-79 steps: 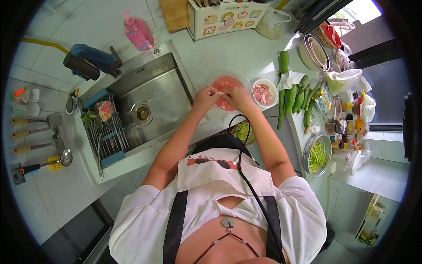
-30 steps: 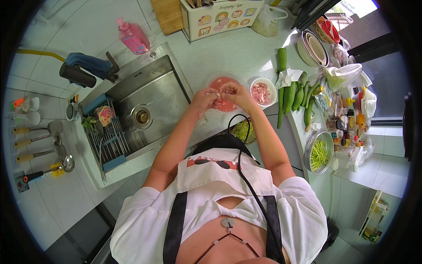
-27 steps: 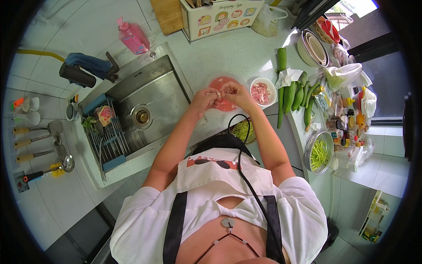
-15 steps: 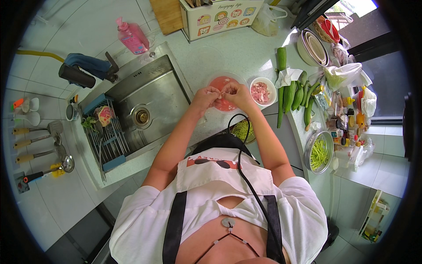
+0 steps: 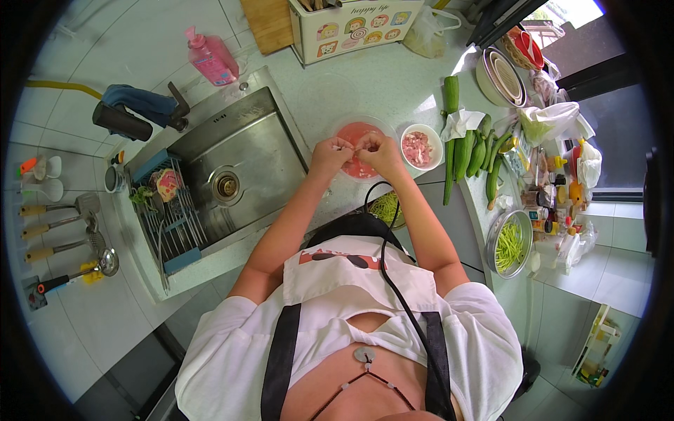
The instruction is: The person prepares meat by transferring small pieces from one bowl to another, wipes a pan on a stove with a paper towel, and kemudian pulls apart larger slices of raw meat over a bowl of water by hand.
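Observation:
Both my hands are over a clear bowl (image 5: 382,125) of reddish liquid with pale pieces in it, on the counter right of the sink. My left hand (image 5: 331,153) has its fingers pinched together at the bowl's left side. Facing it, my right hand (image 5: 378,151) is pinched too, its fingertips close to the left's. What sits between the fingertips is too small to make out. Just right of my right hand stands a white bowl (image 5: 437,153) holding pieces of pink raw meat (image 5: 416,148).
A steel sink (image 5: 263,168) with a dish rack (image 5: 184,210) lies to the left. Cucumbers or similar green vegetables (image 5: 462,151) lie to the right, beyond the white bowl. A metal bowl of green strips (image 5: 509,245) stands nearer right. A pink pump bottle (image 5: 212,62) stands behind the sink.
My hands stay over the clear bowl, still pinching, with the fingertips shifted slightly. The left fingers look a little more curled. Nothing else has visibly moved.

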Demonstrator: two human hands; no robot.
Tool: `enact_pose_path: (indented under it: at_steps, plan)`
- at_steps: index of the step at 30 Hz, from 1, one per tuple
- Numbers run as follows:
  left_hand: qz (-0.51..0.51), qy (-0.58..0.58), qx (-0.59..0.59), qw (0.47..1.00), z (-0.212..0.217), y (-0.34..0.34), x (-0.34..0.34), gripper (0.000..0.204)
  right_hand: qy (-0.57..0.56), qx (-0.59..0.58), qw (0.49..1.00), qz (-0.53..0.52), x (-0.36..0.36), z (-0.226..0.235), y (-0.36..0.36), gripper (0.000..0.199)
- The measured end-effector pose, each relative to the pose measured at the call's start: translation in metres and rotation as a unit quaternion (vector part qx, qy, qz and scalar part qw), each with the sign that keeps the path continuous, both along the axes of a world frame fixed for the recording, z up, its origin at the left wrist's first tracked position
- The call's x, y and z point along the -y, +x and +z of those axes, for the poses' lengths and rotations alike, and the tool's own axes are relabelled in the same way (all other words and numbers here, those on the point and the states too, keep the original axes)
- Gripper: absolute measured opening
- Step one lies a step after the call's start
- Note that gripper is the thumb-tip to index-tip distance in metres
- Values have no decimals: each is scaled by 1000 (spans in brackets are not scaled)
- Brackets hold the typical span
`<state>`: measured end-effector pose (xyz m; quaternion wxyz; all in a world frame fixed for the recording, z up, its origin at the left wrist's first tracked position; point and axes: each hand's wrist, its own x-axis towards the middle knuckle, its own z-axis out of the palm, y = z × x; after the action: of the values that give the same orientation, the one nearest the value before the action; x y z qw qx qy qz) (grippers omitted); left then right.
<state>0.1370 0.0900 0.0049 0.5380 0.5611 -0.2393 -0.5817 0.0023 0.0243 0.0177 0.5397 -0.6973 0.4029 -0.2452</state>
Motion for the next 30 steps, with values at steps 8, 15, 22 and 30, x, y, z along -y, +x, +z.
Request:
enact_pose_path:
  at_steps: [8,15,22,30]
  plan:
    - [-2,-16,27,999,5,-1,1,8,87,62,994,-7,-2,1,-3,5]
    - [-26,-36,44,998,7,1,1,13,107,87,990,-4,3,2,-8,4]
    - [-89,-44,85,991,3,0,1,21,17,-8,1000,15,9,24,-8,6]
    - [-124,-65,239,961,3,3,0,17,-8,-39,999,22,11,15,-6,7]
